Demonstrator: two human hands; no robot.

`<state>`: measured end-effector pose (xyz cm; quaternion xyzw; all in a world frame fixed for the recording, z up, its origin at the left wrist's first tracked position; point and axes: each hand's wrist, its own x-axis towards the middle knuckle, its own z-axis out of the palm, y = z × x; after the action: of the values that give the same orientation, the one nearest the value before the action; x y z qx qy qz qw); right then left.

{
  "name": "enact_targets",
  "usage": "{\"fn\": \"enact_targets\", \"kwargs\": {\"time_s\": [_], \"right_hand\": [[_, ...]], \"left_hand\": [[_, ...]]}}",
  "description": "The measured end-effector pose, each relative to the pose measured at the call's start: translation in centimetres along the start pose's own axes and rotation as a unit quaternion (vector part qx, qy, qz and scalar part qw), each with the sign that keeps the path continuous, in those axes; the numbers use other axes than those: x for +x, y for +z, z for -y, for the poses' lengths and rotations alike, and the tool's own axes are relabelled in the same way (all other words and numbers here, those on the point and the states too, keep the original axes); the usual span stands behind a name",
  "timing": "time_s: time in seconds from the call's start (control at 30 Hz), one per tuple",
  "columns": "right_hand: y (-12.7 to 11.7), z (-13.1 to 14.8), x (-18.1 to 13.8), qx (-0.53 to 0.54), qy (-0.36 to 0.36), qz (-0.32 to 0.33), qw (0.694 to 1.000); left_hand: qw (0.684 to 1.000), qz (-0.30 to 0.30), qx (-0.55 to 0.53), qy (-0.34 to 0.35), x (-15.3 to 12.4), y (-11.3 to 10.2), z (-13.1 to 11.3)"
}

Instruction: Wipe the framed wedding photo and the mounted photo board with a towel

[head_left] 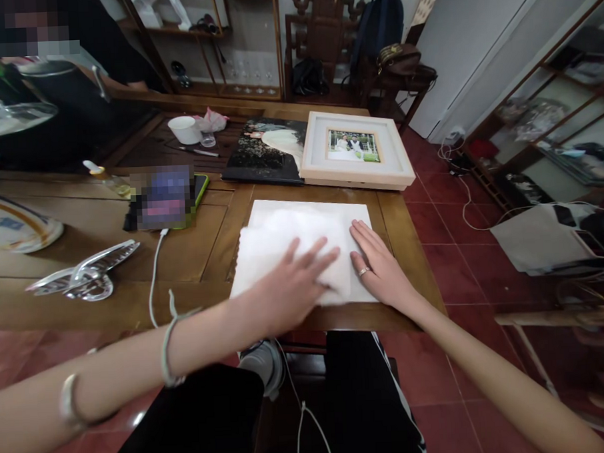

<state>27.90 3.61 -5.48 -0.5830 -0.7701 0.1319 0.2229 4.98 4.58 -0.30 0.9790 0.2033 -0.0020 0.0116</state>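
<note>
A white flat sheet or board [286, 217] lies near the front edge of the wooden table [203, 251], with a crumpled white cloth or tissue [277, 244] on top of it. My left hand [292, 284] lies flat on the white cloth, fingers stretched out. My right hand [378, 263], a ring on one finger, rests flat on the sheet's right part, fingers together and extended. Neither hand grips anything.
Behind the sheet stand a white framed photo [356, 150] and a dark photo print [271, 151]. To the left are a phone [163, 196] on a cable, a metal clip-shaped object [84, 273], a plate [16, 229], a white cup [185, 129]. Another person stands at the far left.
</note>
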Motion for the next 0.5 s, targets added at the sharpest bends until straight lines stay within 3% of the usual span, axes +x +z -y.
{"fn": "enact_targets", "kwargs": {"time_s": [0.1,0.2,0.27,0.5], "right_hand": [[-0.1,0.1,0.0,0.003,-0.003,0.003,1.000],[-0.1,0.1,0.0,0.006,0.000,0.004,1.000],[-0.1,0.0,0.0,0.007,0.001,0.000,1.000],[0.1,-0.1,-0.1,0.011,-0.006,-0.009,1.000]], "left_hand": [[1.000,-0.010,0.014,0.023,-1.8,0.1,-3.7],[0.999,-0.023,0.013,0.022,-2.2,0.1,-4.2],[1.000,-0.022,0.007,0.006,-1.3,-0.2,-2.6],[0.996,0.032,-0.015,-0.077,4.6,-1.9,6.7]]}}
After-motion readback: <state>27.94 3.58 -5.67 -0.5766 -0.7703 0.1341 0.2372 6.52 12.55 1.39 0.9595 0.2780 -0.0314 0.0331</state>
